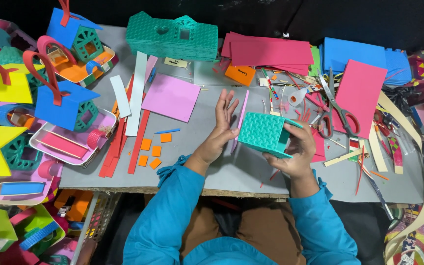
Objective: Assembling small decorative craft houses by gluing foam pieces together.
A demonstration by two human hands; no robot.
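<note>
Teal foam box (265, 133) sits tilted above the table's (231, 172) near edge — the right hand (295, 154) grips its far-right corner from beneath, steadying it, while the left hand (221, 130), fingers spread and empty, presses flat against its left wall.

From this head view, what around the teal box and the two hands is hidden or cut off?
- Teal box: its underside and far right side are covered by the right hand.
- Pink strip: its lower end is hidden behind the left hand.
- Scissors: blade tips are lost among paper scraps.
- Blue-roofed paper houses: those at the left frame edge are cut off.
</note>
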